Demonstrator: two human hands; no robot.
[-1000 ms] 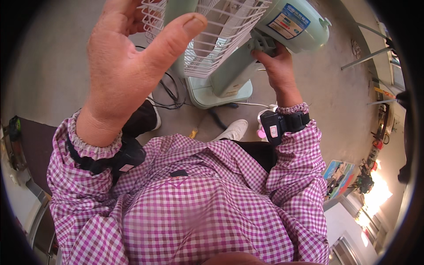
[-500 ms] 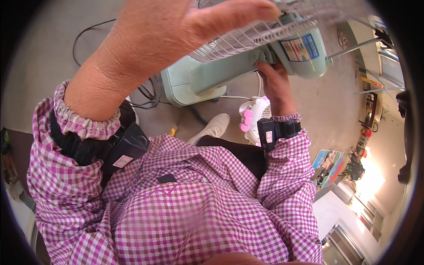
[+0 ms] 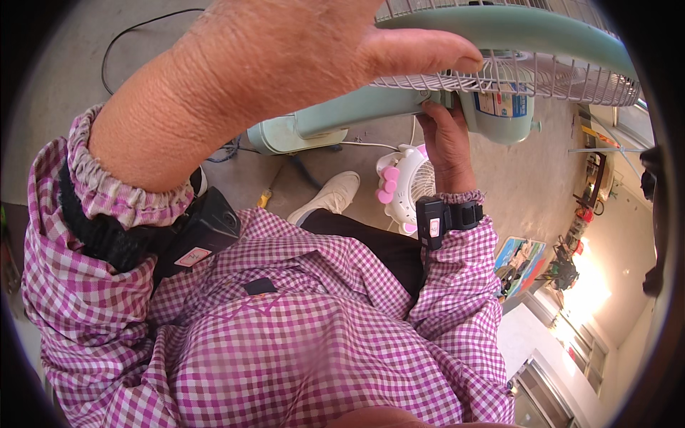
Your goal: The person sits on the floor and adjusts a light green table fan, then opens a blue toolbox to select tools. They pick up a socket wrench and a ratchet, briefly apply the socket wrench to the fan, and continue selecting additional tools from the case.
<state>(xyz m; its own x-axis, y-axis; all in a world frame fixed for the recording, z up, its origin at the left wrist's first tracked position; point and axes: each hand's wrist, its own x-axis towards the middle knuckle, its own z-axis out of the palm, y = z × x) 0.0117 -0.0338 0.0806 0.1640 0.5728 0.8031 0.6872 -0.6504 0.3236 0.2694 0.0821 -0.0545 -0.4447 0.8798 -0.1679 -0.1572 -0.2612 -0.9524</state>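
Note:
A pale green electric fan [image 3: 371,107] leans across the top of the view, its wire guard [image 3: 499,78] and green rim [image 3: 514,23] in front of the motor housing [image 3: 499,118]. Large in the foreground, my left hand [image 3: 285,53] has its thumb along the guard's edge; its other fingers are out of sight beyond the top edge. My right hand [image 3: 447,135] grips the fan's neck below the housing, with the thumb up by a round knob [image 3: 424,95] at the joint. The rectangular fan base [image 3: 275,134] is on the left, partly behind my left wrist.
A small white fan with a pink bow [image 3: 408,187] stands on the floor beside my right forearm. Dark cables [image 3: 232,148] lie near the base. My white shoe [image 3: 335,192] is close by, with a yellow-handled tool [image 3: 265,197] left of it. A colourful board [image 3: 519,264] is at right.
The fan's head has tilted and come rightward, so its green rim now shows and the guard covers part of the housing. My left hand has moved right with it; my right hand stays at the neck.

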